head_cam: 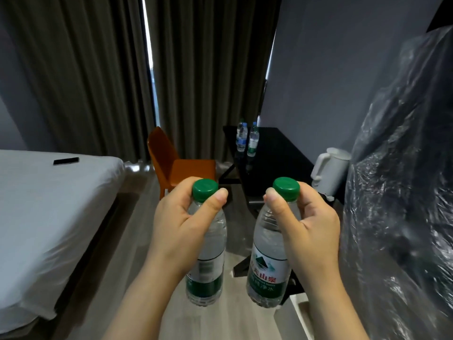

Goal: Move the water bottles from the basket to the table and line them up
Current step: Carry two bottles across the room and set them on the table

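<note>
Four bottles counted. Gripped at neck by curled left hand (181,224): left bottle (208,266); by curled right hand (308,224): right bottle (267,268) (both upright, above floor). Readable there: red "山泉". Standing on far desk (277,148): blue-label bottle (241,137), green-label bottle (253,141).

Four water bottles (left-hand bottle (212,244), right-hand bottle (267,265), blue-label bottle (241,136), green-label bottle (253,141)), two hands (left hand (181,224), right hand (307,224)), one table (277,153), one chair (182,166), one kettle (329,170), one bed (49,204), one flat black device (66,161).

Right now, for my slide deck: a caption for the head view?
Left hand grips the left bottle, right hand the right bottle; two more bottles stand on the black table.
</note>
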Available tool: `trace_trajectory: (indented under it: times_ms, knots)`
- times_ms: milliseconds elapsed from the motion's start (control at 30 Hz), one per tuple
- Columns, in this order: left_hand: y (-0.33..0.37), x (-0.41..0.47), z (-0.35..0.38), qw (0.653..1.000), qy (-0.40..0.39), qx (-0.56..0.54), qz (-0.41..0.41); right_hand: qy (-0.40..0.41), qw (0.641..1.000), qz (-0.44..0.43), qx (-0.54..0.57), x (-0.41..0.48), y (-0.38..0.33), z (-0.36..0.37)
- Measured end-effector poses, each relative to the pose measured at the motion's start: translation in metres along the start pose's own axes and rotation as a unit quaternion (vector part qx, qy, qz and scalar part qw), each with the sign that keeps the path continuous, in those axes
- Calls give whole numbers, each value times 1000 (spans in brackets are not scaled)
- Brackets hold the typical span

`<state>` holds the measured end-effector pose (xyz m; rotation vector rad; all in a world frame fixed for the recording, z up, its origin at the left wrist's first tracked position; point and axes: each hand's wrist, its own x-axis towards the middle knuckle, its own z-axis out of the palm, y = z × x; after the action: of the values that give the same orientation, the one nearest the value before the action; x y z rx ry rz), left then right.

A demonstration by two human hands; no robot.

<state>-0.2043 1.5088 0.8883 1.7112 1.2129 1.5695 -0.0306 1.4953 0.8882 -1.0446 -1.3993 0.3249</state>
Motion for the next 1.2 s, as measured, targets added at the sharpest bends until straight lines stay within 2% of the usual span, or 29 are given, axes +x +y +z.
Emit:
trace_trajectory:
  times_ms: [200,567,967,1200]
  knots:
    - [-46,83,-5,1000,-17,-13,17,29,999,14,-7,59,35,54]
    - [-128,194,24,999,-39,-21,-9,26,998,52,-19,143,124,111]
    - [-189,340,101,999,-41,-16,5,27,999,44,17,283,232,131]
    - [-231,400,137,997,-65,-35,-24,18,997,71,-5,337,291,140]
